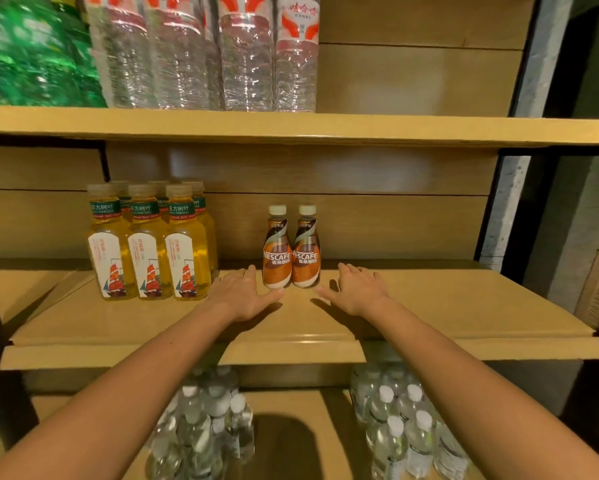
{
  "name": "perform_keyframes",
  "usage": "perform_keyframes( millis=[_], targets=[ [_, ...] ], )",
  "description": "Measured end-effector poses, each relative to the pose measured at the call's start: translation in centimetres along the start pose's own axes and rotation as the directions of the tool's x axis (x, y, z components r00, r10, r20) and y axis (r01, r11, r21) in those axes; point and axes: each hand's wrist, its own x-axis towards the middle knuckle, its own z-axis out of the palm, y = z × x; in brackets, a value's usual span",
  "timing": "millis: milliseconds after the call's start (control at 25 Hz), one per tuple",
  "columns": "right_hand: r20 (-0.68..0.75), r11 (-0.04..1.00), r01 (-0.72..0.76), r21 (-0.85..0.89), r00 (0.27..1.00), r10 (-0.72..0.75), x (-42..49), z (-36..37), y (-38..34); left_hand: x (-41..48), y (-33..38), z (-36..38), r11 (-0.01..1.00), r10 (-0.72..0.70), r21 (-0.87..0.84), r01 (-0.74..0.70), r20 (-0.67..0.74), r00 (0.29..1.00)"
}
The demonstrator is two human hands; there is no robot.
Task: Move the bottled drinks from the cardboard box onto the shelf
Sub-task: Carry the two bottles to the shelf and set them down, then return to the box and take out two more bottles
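Observation:
Two brown Nescafe coffee bottles stand upright side by side on the middle wooden shelf (429, 306), the left bottle (276, 251) touching the right bottle (307, 249). My left hand (244, 294) lies flat and open just left of them, its thumb reaching the foot of the left bottle. My right hand (356, 289) is open just right of the pair, thumb pointing toward the right bottle's base. Neither hand holds anything. The cardboard box is out of view.
Several yellow tea bottles (149, 244) stand grouped at the shelf's left. The upper shelf (395, 128) carries clear water bottles (246, 53) and green bottles (31, 53). The lower shelf holds two clusters of small water bottles (204, 420), (402, 420).

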Motion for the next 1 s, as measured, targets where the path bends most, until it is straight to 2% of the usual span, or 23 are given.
perform_keyframes(
  millis=[200, 360, 600, 760, 1000],
  targets=[
    [-0.035, 0.997, -0.016, -0.071, 0.999, 0.014, -7.1, -3.7, 0.9, -6.8, 2.2, -3.7, 0.967, 0.252, 0.032, -0.252, -0.009, 0.968],
    [0.009, 0.995, -0.087, -0.05, 0.996, 0.088, -12.7, -4.5, 2.8, -11.4, 5.8, -4.1, 0.894, 0.448, 0.028, -0.448, -0.046, 0.893],
    [0.004, 0.962, -0.254, -0.102, 0.967, 0.255, -22.3, -4.7, 9.8, -15.4, 14.5, -1.8, 0.781, 0.624, -0.015, -0.625, -0.046, 0.78],
    [-0.034, 0.886, -0.442, -0.136, 0.896, 0.442, -30.4, -6.4, 17.3, -19.4, 24.5, -0.7, 0.643, 0.764, -0.07, -0.763, -0.008, 0.645],
    [-0.121, 0.682, -0.725, -0.101, 0.689, 0.715, -46.8, -11.3, 29.9, -29.2, 42.4, -0.4, 0.358, 0.929, -0.176, -0.917, -0.031, 0.369]
  ],
)
